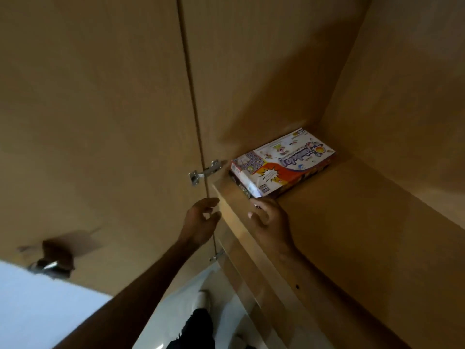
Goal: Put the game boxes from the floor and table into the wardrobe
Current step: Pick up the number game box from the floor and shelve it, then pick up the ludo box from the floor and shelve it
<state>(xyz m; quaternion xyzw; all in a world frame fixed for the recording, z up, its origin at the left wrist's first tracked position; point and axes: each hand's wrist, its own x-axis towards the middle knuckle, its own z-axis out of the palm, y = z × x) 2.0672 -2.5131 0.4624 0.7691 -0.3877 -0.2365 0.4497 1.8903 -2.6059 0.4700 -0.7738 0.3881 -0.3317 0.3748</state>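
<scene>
Both bare hands are open and hold nothing: the left hand (201, 220) by the smooth tan wooden shelf (352, 222) edge, the right hand (270, 217) on it. At 12 o'clock from the right hand, a flat white and orange cardboard game box (281, 162) lies in the brown wooden wardrobe (276, 71), near a shiny metal hinge (205, 171).

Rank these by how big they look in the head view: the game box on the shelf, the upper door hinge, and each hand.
1. game box, clearly largest.
2. right hand and left hand look much alike; both sit nearer the camera than the box, so I won't rank them.
3. upper door hinge, smallest.
</scene>
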